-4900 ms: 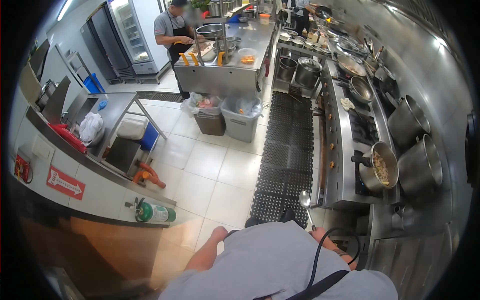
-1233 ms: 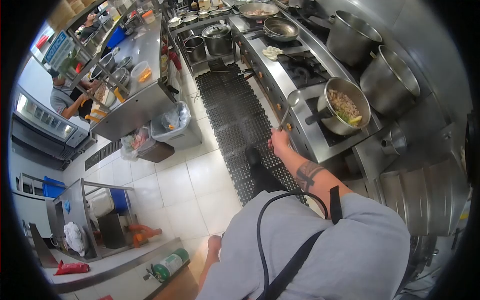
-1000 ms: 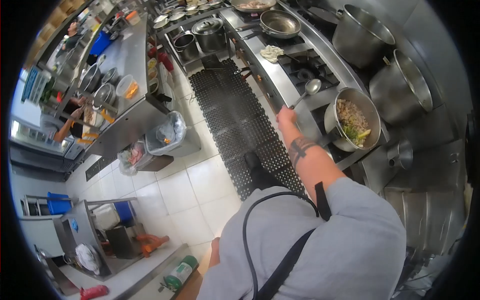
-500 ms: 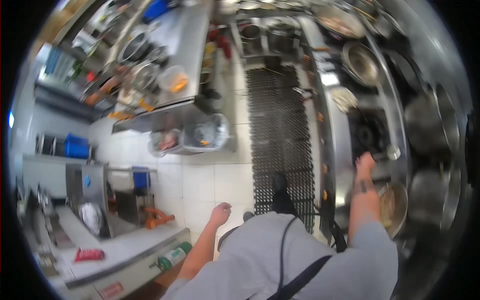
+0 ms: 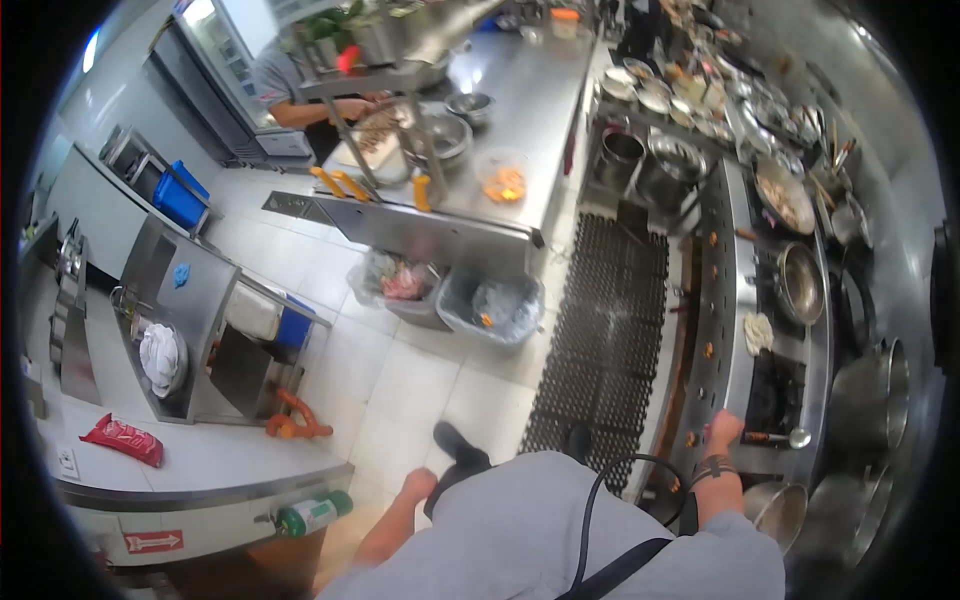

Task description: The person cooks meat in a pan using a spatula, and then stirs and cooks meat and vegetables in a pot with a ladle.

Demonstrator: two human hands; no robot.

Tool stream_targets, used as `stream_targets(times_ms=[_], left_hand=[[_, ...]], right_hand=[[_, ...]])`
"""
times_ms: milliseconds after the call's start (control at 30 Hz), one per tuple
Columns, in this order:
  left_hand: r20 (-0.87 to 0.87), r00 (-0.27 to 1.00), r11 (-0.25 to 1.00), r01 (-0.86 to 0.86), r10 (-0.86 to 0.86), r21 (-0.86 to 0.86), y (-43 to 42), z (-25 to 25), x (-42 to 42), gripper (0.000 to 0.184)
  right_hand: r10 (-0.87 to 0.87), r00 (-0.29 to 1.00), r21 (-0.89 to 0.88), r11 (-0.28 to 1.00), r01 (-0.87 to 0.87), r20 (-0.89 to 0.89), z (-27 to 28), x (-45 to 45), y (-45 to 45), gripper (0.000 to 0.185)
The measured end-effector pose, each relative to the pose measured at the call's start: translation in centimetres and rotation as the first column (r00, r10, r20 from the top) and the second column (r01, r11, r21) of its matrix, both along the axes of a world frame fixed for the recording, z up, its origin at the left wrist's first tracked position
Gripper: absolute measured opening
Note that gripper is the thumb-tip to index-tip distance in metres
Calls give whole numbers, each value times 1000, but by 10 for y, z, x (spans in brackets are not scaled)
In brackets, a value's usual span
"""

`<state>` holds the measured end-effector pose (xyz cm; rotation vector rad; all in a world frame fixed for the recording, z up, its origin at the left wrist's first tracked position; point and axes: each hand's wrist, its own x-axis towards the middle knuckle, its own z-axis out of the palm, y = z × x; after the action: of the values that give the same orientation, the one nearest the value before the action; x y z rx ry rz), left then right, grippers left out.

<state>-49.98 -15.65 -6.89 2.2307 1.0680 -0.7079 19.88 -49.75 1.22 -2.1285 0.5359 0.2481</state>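
My right hand [image 5: 724, 430] is closed round the handle of a metal ladle [image 5: 798, 437], over the front of the stove [image 5: 739, 345]. The ladle's bowl lies to the right of the hand, near a black burner [image 5: 776, 391]. Just below is a pot [image 5: 775, 515], partly cut off by my forearm. A crumpled cloth [image 5: 758, 333] rests on the stove above the hand. My left hand [image 5: 420, 484] hangs low beside my body over the tiled floor, its fingers curled, and whether it holds anything is hidden.
Two lined bins [image 5: 492, 308] [image 5: 400, 289] stand at the end of a steel worktable [image 5: 450, 225], where a co-worker [image 5: 285, 90] handles food. A black mat [image 5: 600, 350] runs beside the stove. At left are a counter [image 5: 220, 450], a red packet [image 5: 124, 439] and a green cylinder [image 5: 315, 513].
The view has turned toward the left side of the kitchen. My right hand has carried the ladle from low beside my body to over the stove. My left hand stays low.
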Motion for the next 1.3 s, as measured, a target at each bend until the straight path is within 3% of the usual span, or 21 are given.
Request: stream_targets(times_ms=[100, 133, 167, 200, 267, 300, 367, 400, 467, 633, 667, 700, 800, 933, 1000, 1033, 1133, 1167, 1233, 1267, 1300], left_hand=[[23, 975, 972, 216, -219, 95, 41, -24, -64, 23], [1, 970, 965, 242, -243, 100, 57, -31, -84, 23], [55, 970, 972, -233, 235, -34, 70, -34, -99, 21], [31, 747, 738, -647, 664, -190, 79, -37, -116, 19], [27, 643, 639, -754, 765, -154, 108, -45, -154, 15], [25, 622, 617, -770, 783, -162, 114, -54, -180, 15], [185, 679, 702, -704, 710, -109, 133, -67, -218, 16], [238, 692, 724, -684, 682, -86, 143, -68, -232, 16], [-75, 990, 960, -96, 119, 263, 160, -57, -247, 16], [-107, 990, 990, -75, 88, 119, 190, -69, -256, 18], [-10, 885, 884, -465, 465, -48, 192, -81, -254, 16], [16, 629, 615, -753, 777, -235, 200, -89, -252, 19], [131, 606, 617, -784, 785, -69, 234, -52, -244, 20], [127, 768, 771, -635, 627, 33, 311, 2, -283, 21], [71, 42, 61, -954, 997, -293, 358, 16, -300, 22], [66, 52, 69, -955, 996, -288, 378, 23, -307, 22], [147, -273, -225, -933, 951, -280, 441, 39, -316, 20], [149, -267, -217, -933, 952, -287, 458, 36, -320, 20], [86, 49, 76, -933, 995, -351, 497, 16, -329, 21], [86, 72, 99, -929, 994, -357, 517, 8, -324, 21], [117, 283, 304, -923, 952, -235, 536, 1, -318, 24]], right_hand=[[68, 995, 76, 995, -63, -70, 1, -85, 108, 28], [219, 973, -14, 975, -220, -71, -56, -87, 122, 27], [353, 910, 45, 935, -352, -217, -38, -114, 160, 29], [477, 803, 112, 875, -470, -357, -21, -157, 201, 31], [682, 513, 61, 629, -775, -521, 41, -233, 285, 29], [692, 497, 53, 608, -792, -524, 42, -248, 311, 29], [831, 263, 119, 363, -924, -490, 31, -277, 368, 27], [835, 253, 114, 348, -930, -488, 27, -288, 394, 27], [930, 4, -103, -36, -994, -368, 19, -309, 444, 33], [845, -118, 61, -101, -993, -522, 28, -363, 559, 34], [845, -128, 70, -107, -992, -519, 22, -369, 580, 34], [813, -121, 77, -94, -993, -570, 15, -374, 600, 34], [724, -111, 68, -88, -994, -681, -12, -386, 661, 28], [529, -356, 148, -394, -907, -770, -59, -397, 747, 23], [519, -437, 181, -471, -863, -734, -64, -419, 806, 21], [525, -492, 189, -527, -829, -695, -61, -430, 834, 22], [669, -523, 246, -469, -848, -527, 2, -477, 914, 26], [709, -497, 277, -413, -868, -500, 24, -488, 934, 28], [766, -447, 314, -331, -890, -461, 51, -503, 960, 31], [787, -422, 322, -297, -899, -450, 51, -501, 965, 32], [807, -395, 330, -264, -906, -439, 53, -499, 971, 33]])
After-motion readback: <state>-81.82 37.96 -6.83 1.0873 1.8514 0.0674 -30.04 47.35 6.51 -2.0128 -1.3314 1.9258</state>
